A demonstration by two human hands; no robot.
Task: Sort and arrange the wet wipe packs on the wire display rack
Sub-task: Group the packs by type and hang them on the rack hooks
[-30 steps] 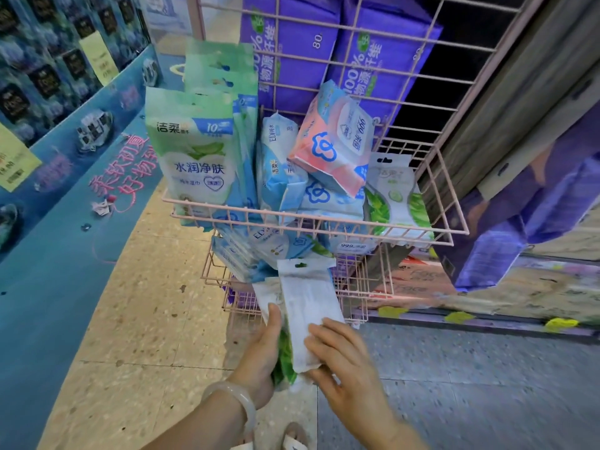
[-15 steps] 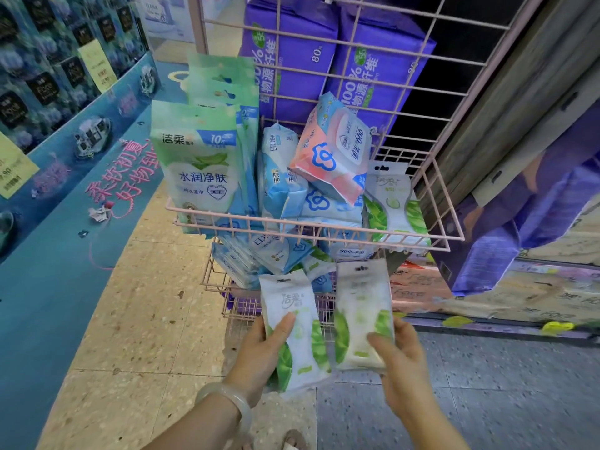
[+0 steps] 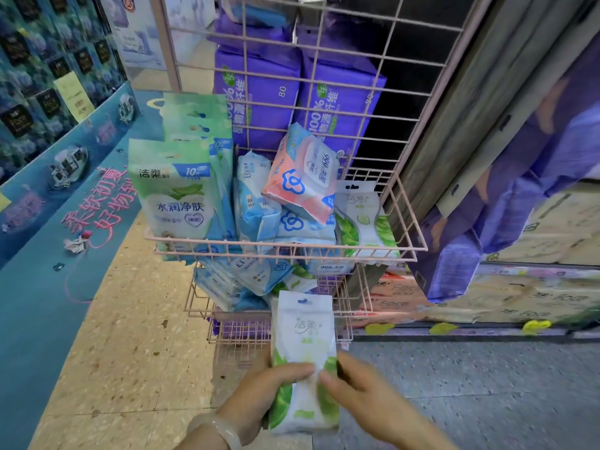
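Left hand (image 3: 256, 397) fingers curl around a glossy white-and-green wipe pack (image 3: 303, 358), thumb across its front; right hand (image 3: 363, 394) fingers pinch its right edge. Beyond the fingertips, the pink wire rack (image 3: 285, 246) holds soft crinkled packs: lower basket blue ones (image 3: 233, 280), upper basket tall green pouches (image 3: 175, 193), a pink-and-blue pack (image 3: 302, 180), and purple packs (image 3: 259, 89) behind.

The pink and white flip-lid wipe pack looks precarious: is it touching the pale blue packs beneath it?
Touching. The head view shows the pink and white flip-lid wipe pack lying tilted directly on the pale blue packs, no gap.
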